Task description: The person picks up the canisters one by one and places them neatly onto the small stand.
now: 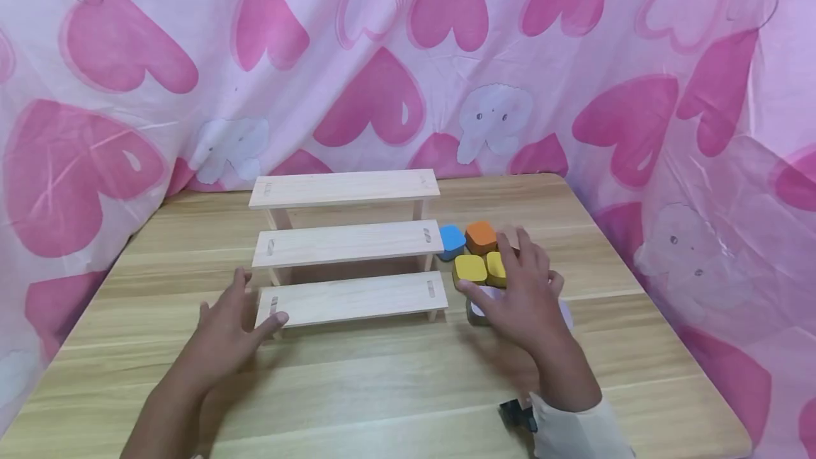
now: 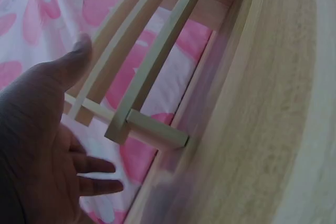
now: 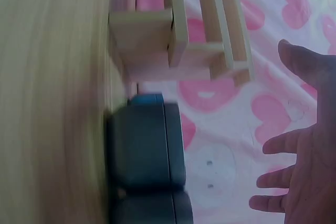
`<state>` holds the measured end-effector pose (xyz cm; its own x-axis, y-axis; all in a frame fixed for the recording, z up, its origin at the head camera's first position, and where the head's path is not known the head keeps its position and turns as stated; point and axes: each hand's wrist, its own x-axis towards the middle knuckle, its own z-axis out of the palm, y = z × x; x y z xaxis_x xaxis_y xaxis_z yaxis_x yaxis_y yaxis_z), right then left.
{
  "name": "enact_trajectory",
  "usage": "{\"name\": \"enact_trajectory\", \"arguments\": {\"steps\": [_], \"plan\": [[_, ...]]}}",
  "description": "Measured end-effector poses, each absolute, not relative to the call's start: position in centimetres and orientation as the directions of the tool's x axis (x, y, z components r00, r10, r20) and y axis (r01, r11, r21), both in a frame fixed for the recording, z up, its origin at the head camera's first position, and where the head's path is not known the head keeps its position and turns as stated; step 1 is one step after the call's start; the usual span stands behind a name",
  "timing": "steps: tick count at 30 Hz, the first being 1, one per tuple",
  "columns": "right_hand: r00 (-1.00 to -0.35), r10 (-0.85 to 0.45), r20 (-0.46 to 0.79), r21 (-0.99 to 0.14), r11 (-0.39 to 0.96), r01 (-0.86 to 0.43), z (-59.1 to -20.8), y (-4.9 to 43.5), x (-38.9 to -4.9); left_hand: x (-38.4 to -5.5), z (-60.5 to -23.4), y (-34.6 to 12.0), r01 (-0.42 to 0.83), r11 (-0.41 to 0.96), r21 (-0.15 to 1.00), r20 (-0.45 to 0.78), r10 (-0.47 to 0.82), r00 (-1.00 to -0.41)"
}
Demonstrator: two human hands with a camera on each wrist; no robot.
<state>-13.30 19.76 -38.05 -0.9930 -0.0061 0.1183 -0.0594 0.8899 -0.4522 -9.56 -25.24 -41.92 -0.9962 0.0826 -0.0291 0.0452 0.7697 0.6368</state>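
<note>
A pale wooden three-step shelf (image 1: 350, 241) stands on the table, its steps rising toward the back. My left hand (image 1: 219, 335) is at the shelf's left end, thumb and fingers spread around the lowest step's corner; the left wrist view shows nothing in its grasp. Over a group of rounded square blocks to the right of the shelf, my right hand (image 1: 525, 296) is spread with extended fingers. Among them show a blue block (image 1: 452, 241), an orange block (image 1: 481, 236), a yellow block (image 1: 470, 271) and a pale lilac block (image 1: 478, 310). The right hand hides several blocks partly.
The wood-grain table (image 1: 357, 388) carries the shelf and blocks. A pink-and-white heart-print curtain (image 1: 382, 98) hangs behind and along both sides of it. Near the right sleeve (image 1: 580, 431) is a small black object (image 1: 518, 416).
</note>
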Motion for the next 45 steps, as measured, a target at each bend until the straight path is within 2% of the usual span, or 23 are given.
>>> {"name": "enact_trajectory", "arguments": {"steps": [8,17,22,34,40,45], "plan": [[-0.998,0.046,0.049,-0.474,0.880,0.017,-37.7,23.1,-13.1,-10.0,-43.0,-25.8,0.145,0.718,0.681,0.013,0.187,-0.982],[-1.000,-0.006,-0.030,-0.454,0.891,0.008,-38.5,26.9,-12.8,-10.0,-43.9,-26.1,0.168,0.684,0.710,0.017,0.222,-0.975],[-0.997,-0.019,-0.079,-0.433,0.901,0.017,-38.8,28.4,-12.7,-9.8,-43.9,-25.9,0.175,0.704,0.689,0.028,0.215,-0.976],[-0.986,-0.078,-0.145,-0.483,0.876,0.002,-39.9,32.4,-12.6,-10.0,-43.8,-25.8,0.195,0.727,0.658,0.054,0.213,-0.975],[-0.982,-0.089,-0.166,-0.487,0.873,0.003,-39.9,33.1,-12.3,-10.3,-43.8,-26.0,0.166,0.733,0.659,0.047,0.181,-0.982],[-0.975,-0.082,-0.206,-0.486,0.873,0.029,-39.8,33.2,-12.4,-10.6,-43.4,-26.2,0.194,0.701,0.687,0.106,0.167,-0.980]]}}
